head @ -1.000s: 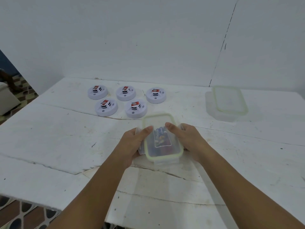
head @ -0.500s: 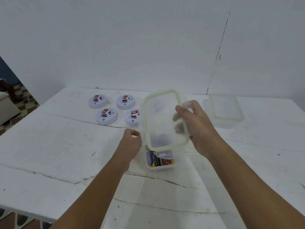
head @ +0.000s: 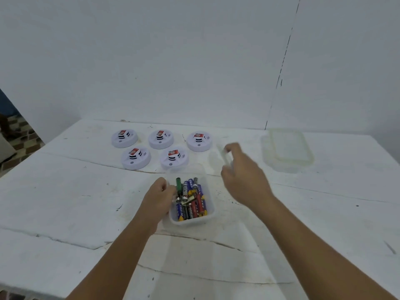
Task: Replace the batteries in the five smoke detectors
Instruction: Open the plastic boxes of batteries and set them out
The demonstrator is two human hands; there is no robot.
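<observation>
Fingers of the left hand [head: 159, 197] curl on the battery box [head: 191, 217]; right hand [head: 242, 178] grip pinches a blurred lid [head: 224, 156].

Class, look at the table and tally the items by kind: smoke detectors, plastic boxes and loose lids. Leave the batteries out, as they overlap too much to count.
Smoke detectors: 5
Plastic boxes: 2, the open box of batteries and the closed box
Loose lids: 1, the blurred lid gripped by the right hand
Total: 8
</observation>
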